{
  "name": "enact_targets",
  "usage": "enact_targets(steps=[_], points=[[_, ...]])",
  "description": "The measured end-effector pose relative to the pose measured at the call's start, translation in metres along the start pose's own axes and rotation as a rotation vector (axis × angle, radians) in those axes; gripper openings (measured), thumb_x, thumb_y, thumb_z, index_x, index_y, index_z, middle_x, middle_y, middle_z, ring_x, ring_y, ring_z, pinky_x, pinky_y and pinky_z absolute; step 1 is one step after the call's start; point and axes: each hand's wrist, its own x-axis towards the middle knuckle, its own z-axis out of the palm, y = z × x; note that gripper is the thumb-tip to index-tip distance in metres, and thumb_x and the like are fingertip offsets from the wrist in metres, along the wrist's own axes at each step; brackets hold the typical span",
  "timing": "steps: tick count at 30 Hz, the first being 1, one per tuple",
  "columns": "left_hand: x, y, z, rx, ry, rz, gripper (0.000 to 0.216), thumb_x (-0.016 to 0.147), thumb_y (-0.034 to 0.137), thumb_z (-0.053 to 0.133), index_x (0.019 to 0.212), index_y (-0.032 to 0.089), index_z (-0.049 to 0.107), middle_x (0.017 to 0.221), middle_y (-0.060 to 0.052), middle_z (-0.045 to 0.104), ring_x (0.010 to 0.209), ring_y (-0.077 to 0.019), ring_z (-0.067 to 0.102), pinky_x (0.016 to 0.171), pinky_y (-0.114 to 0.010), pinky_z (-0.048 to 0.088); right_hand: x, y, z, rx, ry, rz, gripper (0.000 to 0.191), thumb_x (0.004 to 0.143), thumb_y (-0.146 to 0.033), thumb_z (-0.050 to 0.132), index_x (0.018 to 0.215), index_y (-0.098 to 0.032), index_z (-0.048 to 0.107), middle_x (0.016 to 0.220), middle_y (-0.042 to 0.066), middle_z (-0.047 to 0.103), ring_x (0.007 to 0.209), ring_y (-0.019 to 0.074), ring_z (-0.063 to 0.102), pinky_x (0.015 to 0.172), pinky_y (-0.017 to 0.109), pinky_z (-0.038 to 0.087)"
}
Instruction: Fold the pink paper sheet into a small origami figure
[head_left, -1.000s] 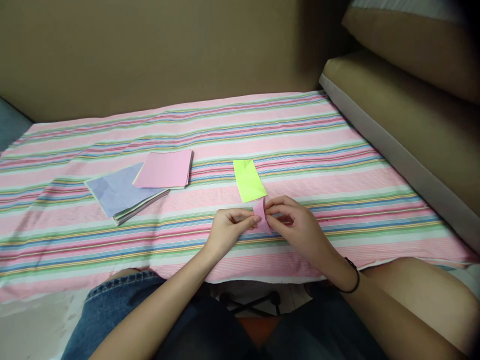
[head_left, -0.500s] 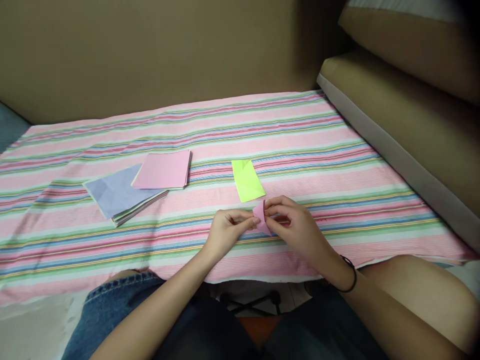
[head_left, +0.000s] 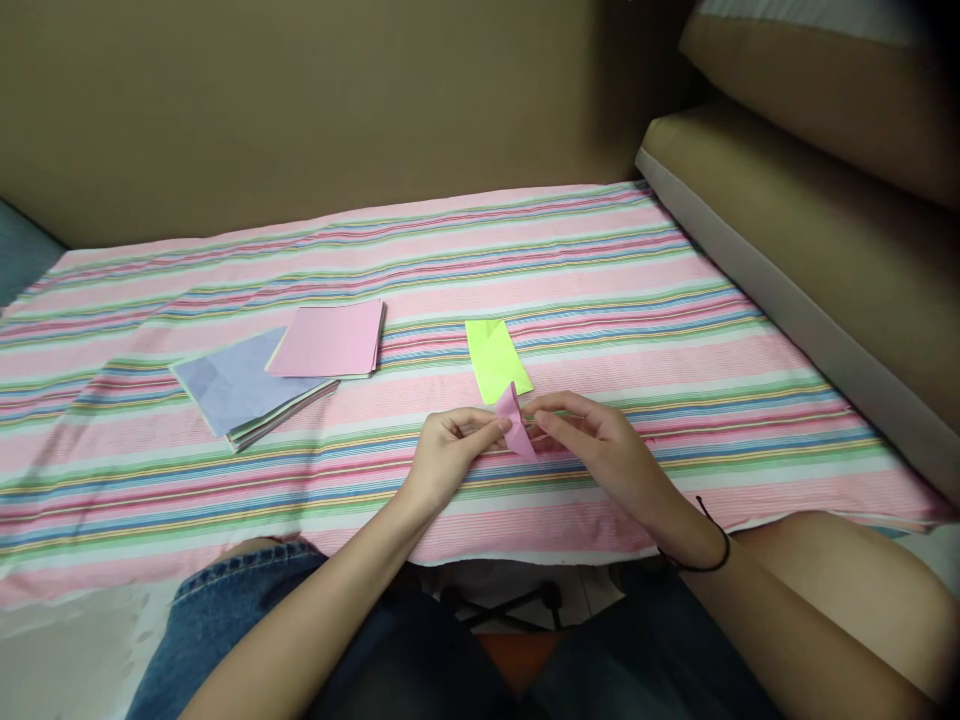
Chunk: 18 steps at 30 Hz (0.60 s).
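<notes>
A small folded pink paper piece (head_left: 514, 424) is held just above the striped cloth (head_left: 600, 280) near its front edge. My left hand (head_left: 448, 458) pinches its left side with curled fingers. My right hand (head_left: 600, 448) holds its right side between thumb and fingertips, the fingers more stretched out. A folded yellow-green paper (head_left: 495, 358) lies flat on the cloth just behind the pink piece.
A stack of coloured paper sheets, pink sheet (head_left: 328, 339) on top and a lilac sheet (head_left: 232, 384) beside it, lies to the left. A brown cushion (head_left: 810, 230) borders the right side. A brown wall stands behind. My knees sit below the cloth's front edge.
The pink piece has tilted and risen slightly toward the yellow-green paper. My right hand's fingers have stretched out and its wrist dropped to the right. My left hand stays almost still.
</notes>
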Motion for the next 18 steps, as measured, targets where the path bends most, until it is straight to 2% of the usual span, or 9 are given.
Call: enact_targets(steps=[3, 7, 9, 13, 18], points=[[-0.001, -0.001, 0.002, -0.028, 0.001, -0.002, 0.023, 0.068, 0.035, 0.073, 0.07, 0.013, 0.07, 0.063, -0.002, 0.067, 0.059, -0.0114, 0.057, 0.06, -0.022, 0.044, -0.001, 0.002, 0.003, -0.002, 0.0, 0.016, 0.028, 0.077, -0.036, 0.066, 0.101, -0.023, 0.059, 0.103, 0.005, 0.064, 0.087, 0.0184, 0.065, 0.075, 0.031, 0.055], [-0.005, -0.002, 0.007, -0.02, -0.037, -0.024, 0.024, 0.068, 0.035, 0.073, 0.072, 0.012, 0.068, 0.061, -0.001, 0.063, 0.057, -0.0103, 0.054, 0.056, -0.021, 0.04, -0.004, 0.004, 0.008, -0.098, -0.001, 0.012, 0.019, 0.078, -0.038, 0.065, 0.084, -0.021, 0.059, 0.078, 0.001, 0.065, 0.072, 0.0162, 0.063, 0.064, 0.027, 0.053], [-0.006, -0.003, 0.008, 0.019, -0.05, -0.004, 0.025, 0.07, 0.037, 0.071, 0.073, 0.012, 0.065, 0.059, 0.001, 0.059, 0.054, -0.0086, 0.05, 0.052, -0.02, 0.036, -0.004, 0.003, 0.007, -0.109, 0.006, 0.007, 0.02, 0.078, -0.04, 0.064, 0.078, -0.02, 0.06, 0.072, 0.001, 0.064, 0.068, 0.016, 0.062, 0.061, 0.027, 0.051], [-0.009, -0.002, 0.008, 0.11, -0.118, 0.062, 0.025, 0.078, 0.038, 0.064, 0.073, 0.014, 0.057, 0.056, 0.005, 0.048, 0.05, -0.0073, 0.04, 0.049, -0.02, 0.029, -0.002, 0.002, 0.002, -0.048, -0.042, 0.019, 0.021, 0.076, -0.039, 0.067, 0.074, -0.019, 0.061, 0.07, 0.001, 0.064, 0.067, 0.0157, 0.061, 0.063, 0.028, 0.05], [-0.012, 0.005, 0.008, 0.245, -0.257, 0.151, 0.029, 0.088, 0.036, 0.048, 0.07, 0.016, 0.055, 0.063, 0.003, 0.049, 0.059, -0.0099, 0.042, 0.056, -0.021, 0.031, 0.0, 0.0, -0.003, 0.076, -0.127, 0.059, 0.017, 0.075, -0.035, 0.068, 0.075, -0.018, 0.063, 0.073, 0.0, 0.063, 0.071, 0.0153, 0.061, 0.068, 0.029, 0.05]])
